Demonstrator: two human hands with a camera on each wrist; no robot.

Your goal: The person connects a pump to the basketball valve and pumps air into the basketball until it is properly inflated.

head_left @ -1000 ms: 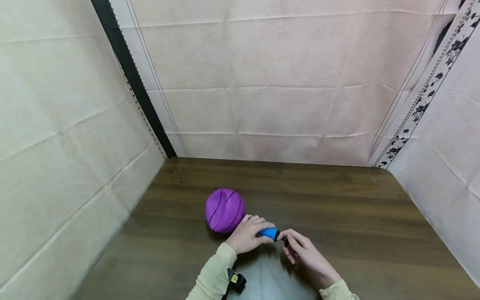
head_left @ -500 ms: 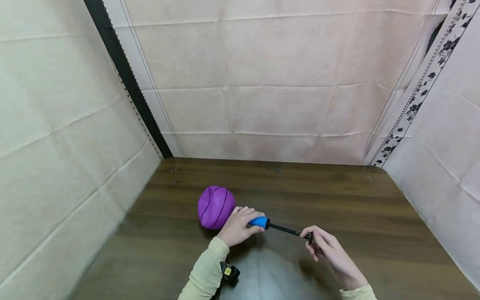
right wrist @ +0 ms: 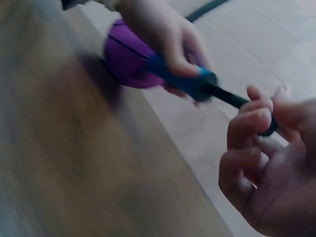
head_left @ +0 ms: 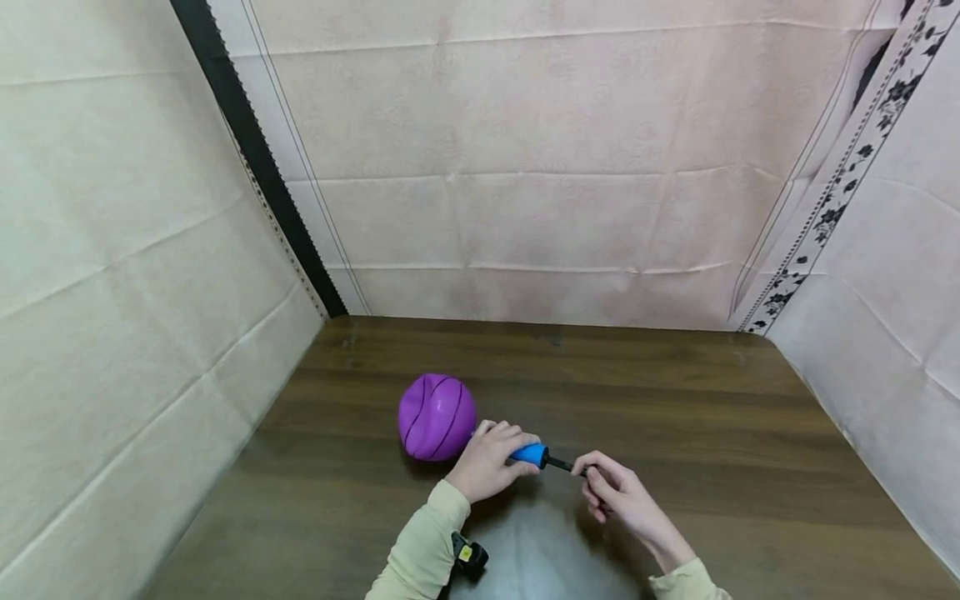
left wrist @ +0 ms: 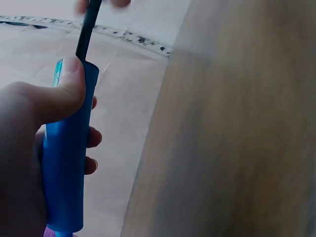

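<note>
A small blue hand pump (left wrist: 66, 163) lies in the grip of my left hand (head_left: 487, 462), the thumb along its barrel. Its black rod (right wrist: 229, 97) sticks partway out of the barrel's right end. My right hand (head_left: 622, 496) pinches the black handle at the rod's end between thumb and fingers. At the pump's other end sits a purple ball (head_left: 437, 417) with black lines, its surface dented. The left hand hides the spot where pump and ball meet in the head view.
Everything is above a brown wood-grain table (head_left: 675, 400). Pale cloth walls (head_left: 525, 167) rise at its back and sides. A black wrist camera (head_left: 471, 554) is strapped at the left sleeve.
The right hand first drew the rod far out to the right, then pushed it partway back in. The left hand and ball shifted slightly left, then a little back right.
</note>
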